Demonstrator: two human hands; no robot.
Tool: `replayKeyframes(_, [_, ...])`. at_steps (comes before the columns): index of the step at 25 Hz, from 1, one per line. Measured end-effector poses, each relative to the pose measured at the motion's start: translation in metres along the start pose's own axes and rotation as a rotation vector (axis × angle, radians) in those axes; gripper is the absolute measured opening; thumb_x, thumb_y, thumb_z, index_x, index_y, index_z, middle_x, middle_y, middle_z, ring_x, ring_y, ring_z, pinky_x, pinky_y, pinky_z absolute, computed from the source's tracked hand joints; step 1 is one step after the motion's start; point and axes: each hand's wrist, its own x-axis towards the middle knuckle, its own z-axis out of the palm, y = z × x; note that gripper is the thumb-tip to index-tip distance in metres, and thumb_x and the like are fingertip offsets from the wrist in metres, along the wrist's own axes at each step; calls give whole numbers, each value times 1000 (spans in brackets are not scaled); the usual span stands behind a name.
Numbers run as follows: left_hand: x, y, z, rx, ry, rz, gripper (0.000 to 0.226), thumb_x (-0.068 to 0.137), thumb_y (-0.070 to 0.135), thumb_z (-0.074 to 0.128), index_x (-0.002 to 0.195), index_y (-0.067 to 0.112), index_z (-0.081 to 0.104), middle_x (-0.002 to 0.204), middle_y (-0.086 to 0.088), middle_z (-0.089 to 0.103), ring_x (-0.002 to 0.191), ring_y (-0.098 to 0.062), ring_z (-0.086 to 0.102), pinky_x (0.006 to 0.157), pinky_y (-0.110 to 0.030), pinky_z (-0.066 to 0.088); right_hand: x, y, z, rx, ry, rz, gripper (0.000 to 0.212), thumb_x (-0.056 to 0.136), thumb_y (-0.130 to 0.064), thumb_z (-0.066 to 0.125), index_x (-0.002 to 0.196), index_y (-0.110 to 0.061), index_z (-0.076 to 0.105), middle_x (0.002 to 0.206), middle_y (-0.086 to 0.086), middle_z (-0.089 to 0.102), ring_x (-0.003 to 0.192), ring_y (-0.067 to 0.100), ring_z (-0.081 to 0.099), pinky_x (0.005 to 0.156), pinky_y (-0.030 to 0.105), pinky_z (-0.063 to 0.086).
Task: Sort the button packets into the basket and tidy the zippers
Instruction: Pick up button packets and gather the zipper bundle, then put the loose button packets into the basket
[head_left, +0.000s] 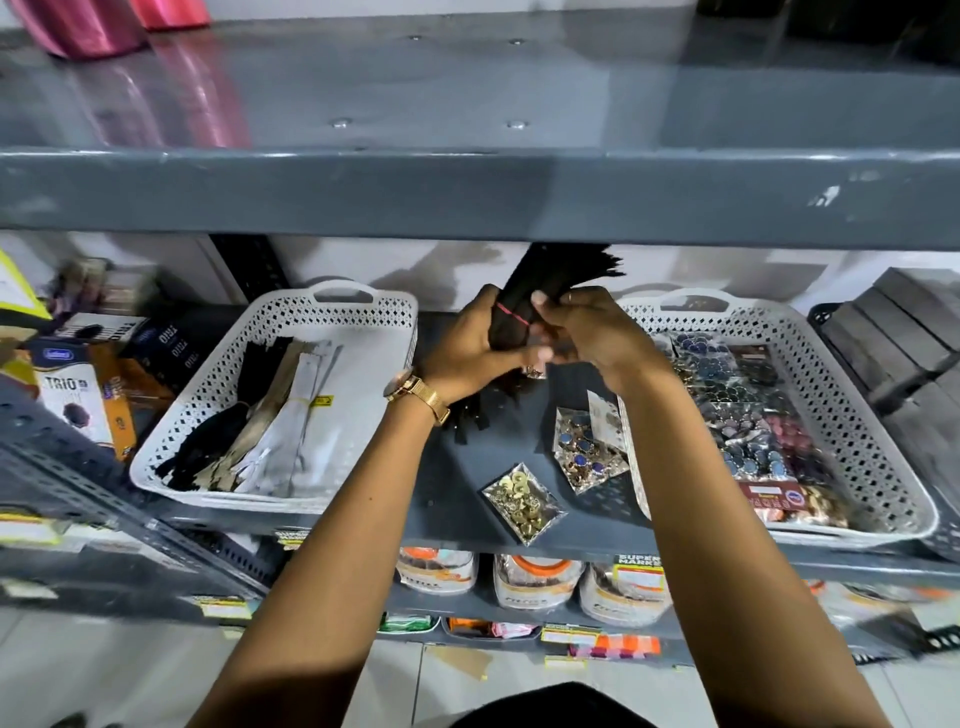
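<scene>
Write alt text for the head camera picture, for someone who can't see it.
Two hands, left hand and right hand, hold a bundle of black zippers bound by a red band above a grey shelf. A white basket of zippers sits left, a basket of button packets right, and two button packets lie loose between them.

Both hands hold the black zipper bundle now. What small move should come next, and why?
Probably lay the black zipper bundle, gripped by the left hand and right hand and already banded in red, into the left basket, where other zippers lie. Two button packets wait on the shelf.
</scene>
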Motion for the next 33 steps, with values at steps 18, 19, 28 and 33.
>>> replayKeyframes(18, [-69, -58, -45, -63, 574, -380, 30, 75, 25, 71, 96, 10, 54, 55, -1, 55, 38, -24, 57, 53, -41, 57, -14, 77, 8, -1039, -490, -189, 27, 79, -24, 73, 102, -16, 60, 109, 3, 64, 112, 25, 53, 98, 37, 33])
replayKeyframes(19, [-70, -58, -44, -74, 573, -375, 31, 76, 25, 71, 97, 10, 55, 51, 1, 56, 32, -19, 55, 47, -33, 54, -8, 66, 2, -968, -427, -183, 27, 78, -25, 74, 100, -16, 60, 106, 0, 65, 110, 23, 56, 103, 38, 31])
replayKeyframes(28, [-62, -46, -34, -99, 570, -368, 24, 71, 41, 70, 76, 29, 50, 72, -17, 62, 75, -44, 68, 74, -58, 57, 48, 63, -36, -1661, -352, -42, 29, 88, -16, 62, 115, -4, 60, 124, 16, 61, 125, 34, 51, 106, 42, 35])
replayKeyframes(33, [-56, -39, -39, -115, 628, -375, 37, 71, 49, 71, 90, 20, 57, 83, -7, 67, 92, -35, 67, 80, -42, 54, 66, 60, 34, -1564, -412, -434, 56, 93, -48, 47, 141, -20, 43, 152, 14, 36, 141, 34, 28, 114, 53, 21])
